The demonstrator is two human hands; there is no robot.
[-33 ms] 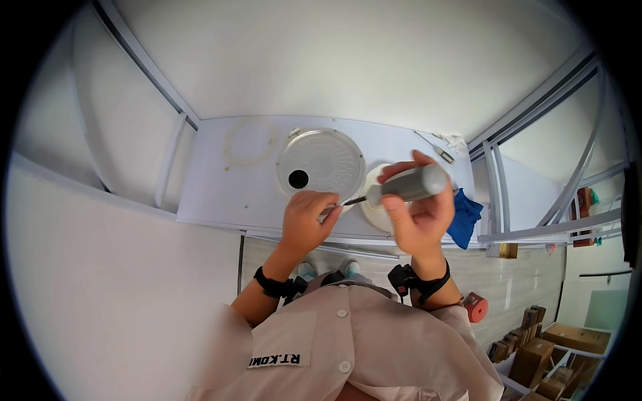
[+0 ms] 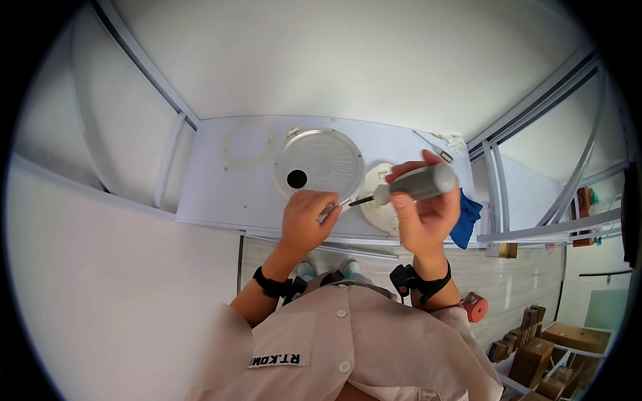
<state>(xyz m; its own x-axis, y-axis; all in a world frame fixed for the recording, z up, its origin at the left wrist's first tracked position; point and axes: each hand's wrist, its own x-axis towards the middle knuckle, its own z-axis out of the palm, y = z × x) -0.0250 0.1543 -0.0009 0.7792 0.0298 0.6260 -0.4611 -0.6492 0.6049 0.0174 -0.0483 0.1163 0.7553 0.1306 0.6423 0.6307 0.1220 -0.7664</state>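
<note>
My right hand [image 2: 431, 210] is wrapped round the thick grey handle of a screwdriver [image 2: 420, 183]. The dark shaft points left, toward the fingers of my other hand. In a pinch, my left hand [image 2: 309, 217] holds a small, thin metallic piece [image 2: 328, 210] at the near edge of a round silvery disc. I cannot make out its exact kind. The disc [image 2: 331, 157] lies on the white table and has a black round spot [image 2: 297, 178] at its lower left. Partly behind the screwdriver and my right hand is a round white base [image 2: 382, 215].
A second screwdriver [image 2: 438, 150] lies at the back right, beside crumpled white material [image 2: 457, 142]. A blue cloth [image 2: 466, 220] hangs over the right edge. At the back left lies a thin pale ring [image 2: 229, 144]. A wall and metal frame bars [image 2: 491, 177] bound the white table [image 2: 214, 194].
My right hand and the screwdriver have shifted slightly to the right, and the shaft's tip is farther from my left fingers. My left hand has stayed nearly in place.
</note>
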